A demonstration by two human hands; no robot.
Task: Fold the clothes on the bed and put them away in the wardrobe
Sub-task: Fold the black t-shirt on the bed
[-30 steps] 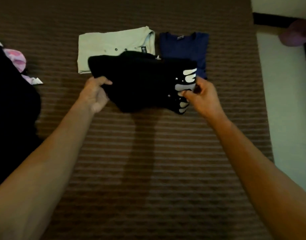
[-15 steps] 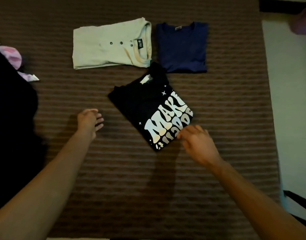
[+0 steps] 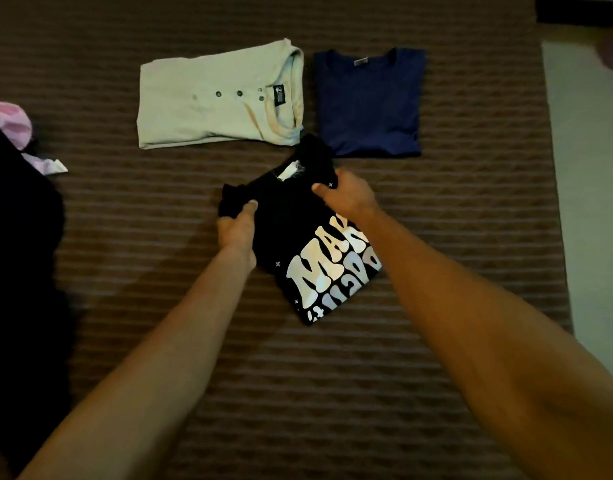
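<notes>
1. A folded black T-shirt (image 3: 291,230) lies at an angle on the brown striped bedspread (image 3: 332,393), its pale block lettering (image 3: 327,271) facing up and running towards the lower right corner.
2. The person's left hand (image 3: 237,230) holds the shirt's left edge; the thumb lies on top of the cloth and the fingers go under it, a narrow grip on the fabric.
3. The right hand (image 3: 346,197) grips the shirt near its collar, the fingers curled over the dark cloth just beside the white neck label (image 3: 291,169).
4. The collar end of the black shirt pokes up between two other folded tops and touches or nearly touches them.
5. A folded pale green buttoned top (image 3: 215,102) lies flat beyond the left hand.
6. A folded navy T-shirt (image 3: 367,105) lies just beside the green one, on its right.
7. At the left edge, a heap of dark clothing (image 3: 17,271) sits with a pink garment (image 3: 10,123) tucked against it.
8. Pale floor (image 3: 589,202) shows beyond the bed's right edge.
</notes>
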